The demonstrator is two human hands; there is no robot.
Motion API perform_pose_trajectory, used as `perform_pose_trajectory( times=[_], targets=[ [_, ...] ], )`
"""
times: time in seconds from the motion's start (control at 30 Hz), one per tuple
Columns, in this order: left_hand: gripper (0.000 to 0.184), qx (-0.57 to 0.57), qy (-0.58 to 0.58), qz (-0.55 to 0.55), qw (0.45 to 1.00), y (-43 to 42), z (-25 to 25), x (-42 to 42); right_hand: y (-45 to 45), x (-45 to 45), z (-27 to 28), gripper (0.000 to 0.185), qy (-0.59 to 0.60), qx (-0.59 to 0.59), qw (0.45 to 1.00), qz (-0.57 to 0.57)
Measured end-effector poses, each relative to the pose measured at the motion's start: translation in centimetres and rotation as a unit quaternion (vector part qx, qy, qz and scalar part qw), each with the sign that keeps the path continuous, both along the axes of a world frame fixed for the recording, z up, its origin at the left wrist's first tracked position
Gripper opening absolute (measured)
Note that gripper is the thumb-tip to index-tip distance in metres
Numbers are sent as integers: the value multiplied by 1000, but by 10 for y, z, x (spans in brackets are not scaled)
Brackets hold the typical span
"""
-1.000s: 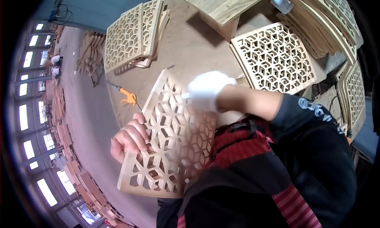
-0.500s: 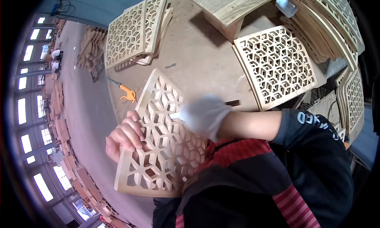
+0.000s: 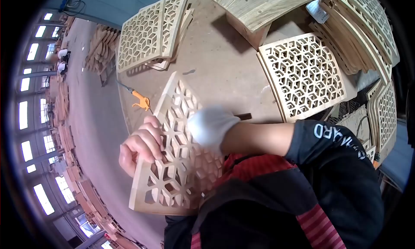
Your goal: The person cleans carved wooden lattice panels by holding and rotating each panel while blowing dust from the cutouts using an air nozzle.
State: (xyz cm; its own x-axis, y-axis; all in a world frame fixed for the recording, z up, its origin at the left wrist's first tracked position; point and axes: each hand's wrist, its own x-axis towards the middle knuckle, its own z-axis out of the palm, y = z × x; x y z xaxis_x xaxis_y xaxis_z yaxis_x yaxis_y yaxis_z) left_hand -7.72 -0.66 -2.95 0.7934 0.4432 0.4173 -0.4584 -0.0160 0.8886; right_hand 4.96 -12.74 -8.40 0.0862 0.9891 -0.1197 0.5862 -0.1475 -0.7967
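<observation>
A pale wooden lattice panel [image 3: 173, 134] with a cut-out geometric pattern is tilted up against my body at the table's near edge. My left hand [image 3: 142, 146], bare, grips its left edge, fingers hooked over the front into the openings. Over the panel's right part is my right hand [image 3: 209, 127] in a white glove, smeared by motion. Its fingers cannot be made out, nor can anything in them. An orange air blow gun [image 3: 141, 100] lies just beyond my left hand, its hose running off to the upper left.
Stacked lattice panels [image 3: 142, 35] lie at the far left of the table [image 3: 207, 76]. Another lattice panel pile [image 3: 302, 76] sits at right, near a wooden board on a block [image 3: 263, 9]. More curved panels [image 3: 363, 28] stand at far right. A distant person [image 3: 63, 61] is at far left.
My gloved right hand has moved a little left and up over the panel. A white tip that showed at its fingers is out of sight. My left hand keeps its grip; the view shifted slightly.
</observation>
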Motion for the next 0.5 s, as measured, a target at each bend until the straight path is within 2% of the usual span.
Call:
perform_pose_trajectory(
  times=[0.17,0.27,0.37,0.47,0.5],
  targets=[
    [54,-27,-25,18,999,4,-6,-3,-22,9,1,18,-35,-53,997,-43],
    [55,-11,-3,-3,1000,-5,-1,13,-1,7,8,21,-24,-59,998,19],
    [55,-8,4,-6,1000,-2,1,7,-5,5,-8,20,-37,-24,999,11],
    [55,-29,-20,20,999,8,-4,-4,-25,8,-11,20,-46,-110,992,-40],
    [55,-29,-19,21,999,7,-4,-4,-25,8,-9,21,-54,-96,994,-20]
  ],
)
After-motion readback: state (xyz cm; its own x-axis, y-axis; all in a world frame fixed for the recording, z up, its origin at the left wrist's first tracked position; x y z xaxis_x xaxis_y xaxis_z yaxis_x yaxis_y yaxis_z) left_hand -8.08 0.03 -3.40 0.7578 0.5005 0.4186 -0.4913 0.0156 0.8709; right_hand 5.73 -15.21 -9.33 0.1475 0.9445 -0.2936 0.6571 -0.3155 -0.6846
